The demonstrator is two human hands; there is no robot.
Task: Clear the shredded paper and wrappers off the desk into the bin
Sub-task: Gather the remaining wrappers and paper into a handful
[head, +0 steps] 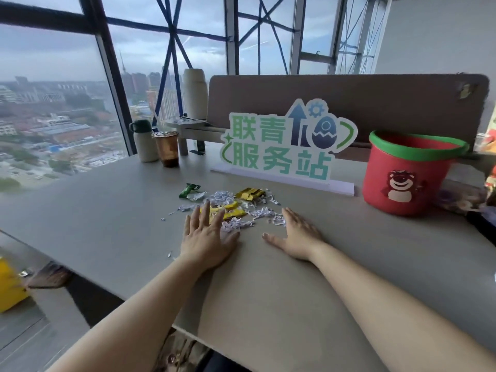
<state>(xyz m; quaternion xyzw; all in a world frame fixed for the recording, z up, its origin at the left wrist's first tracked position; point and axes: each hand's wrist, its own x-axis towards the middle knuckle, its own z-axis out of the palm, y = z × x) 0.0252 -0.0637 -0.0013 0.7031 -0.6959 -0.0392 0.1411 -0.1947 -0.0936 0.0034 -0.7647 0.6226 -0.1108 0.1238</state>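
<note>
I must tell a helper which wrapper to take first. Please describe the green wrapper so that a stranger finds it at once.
Start at the big sign with green characters standing on the desk. In front of it lies a pile of shredded paper and wrappers. The green wrapper sits at the pile's far left edge; the other wrappers are yellow.

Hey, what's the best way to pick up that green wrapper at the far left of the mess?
Pinch the green wrapper from above at its raised, crumpled middle. It lies loose on the desk, apart from the left hand, so that hand reaches forward.
</note>
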